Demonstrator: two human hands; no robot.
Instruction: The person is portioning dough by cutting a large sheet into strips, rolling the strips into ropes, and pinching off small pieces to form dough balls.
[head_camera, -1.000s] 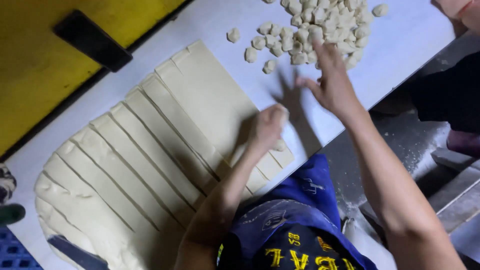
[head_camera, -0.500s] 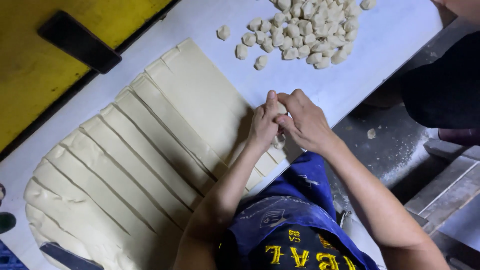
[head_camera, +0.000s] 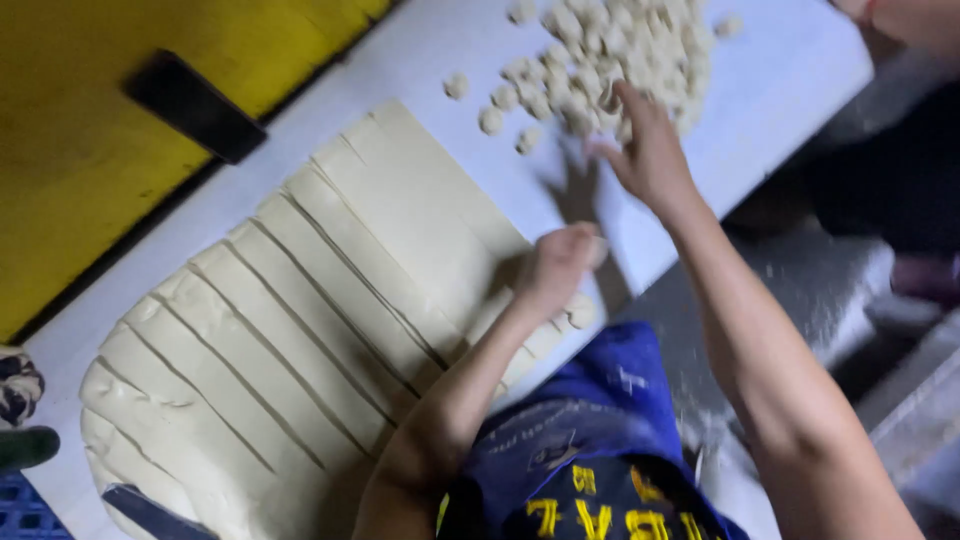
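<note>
Head view showed the left hand (head_camera: 556, 268) closed in a loose fist on the near end of a dough strip (head_camera: 540, 335) at the desk's front edge; the right hand (head_camera: 645, 150) was stretched out with fingers spread, holding nothing, touching the pile of small dough pieces (head_camera: 620, 60) at the far right of the white desk (head_camera: 770, 80); the sheet of dough (head_camera: 300, 310), cut into long parallel strips, lay across the desk's middle and left. The dough looked soft, light and easily stretched, probably a little tacky; a strip seemed best pinched at its free end. No packages or labels showed on the desk; a yellow panel (head_camera: 70, 150) carried a black rectangular plate (head_camera: 195, 107); yellow lettering marked the person's blue garment (head_camera: 590, 440).
</note>
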